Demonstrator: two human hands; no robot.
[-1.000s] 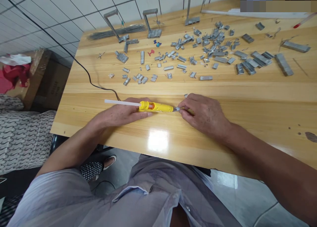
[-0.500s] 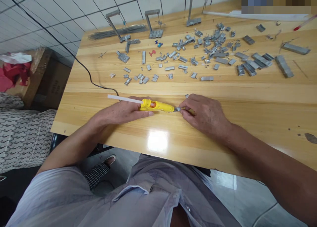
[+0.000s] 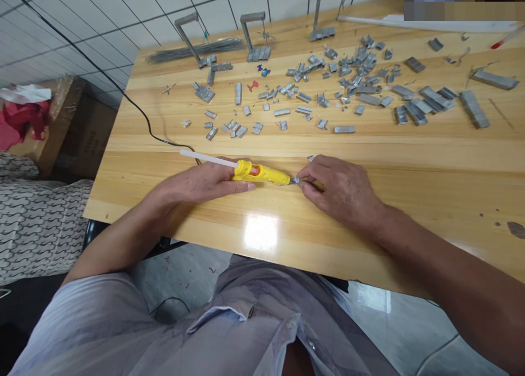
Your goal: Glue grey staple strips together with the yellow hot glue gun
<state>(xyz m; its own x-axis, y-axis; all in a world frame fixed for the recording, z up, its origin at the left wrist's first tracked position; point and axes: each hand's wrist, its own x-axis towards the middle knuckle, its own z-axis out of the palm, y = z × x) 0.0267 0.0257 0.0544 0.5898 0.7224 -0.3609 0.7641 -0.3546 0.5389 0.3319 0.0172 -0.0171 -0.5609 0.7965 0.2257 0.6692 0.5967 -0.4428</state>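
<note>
My left hand (image 3: 213,180) is closed around a yellow hot glue gun (image 3: 268,174) just above the table. A white glue stick (image 3: 207,157) sticks out of its back end, tilted up to the left. The gun's nozzle (image 3: 293,181) points right and meets the fingertips of my right hand (image 3: 338,187). Those fingers pinch a small grey metal piece (image 3: 310,158), which shows only at its edge; most of it is hidden by the hand.
Many grey metal staple pieces (image 3: 361,64) lie scattered across the back of the wooden table (image 3: 135,195). Bent metal frames (image 3: 247,31) stand near the tiled wall, beside a bundle of thin wires (image 3: 164,56). A black cable (image 3: 143,116) runs in from the left to the gun.
The glue stick's rear end has risen slightly as the gun tilts. Both hands stay nearly in place. A foot seen under the table at the left has gone from view.
</note>
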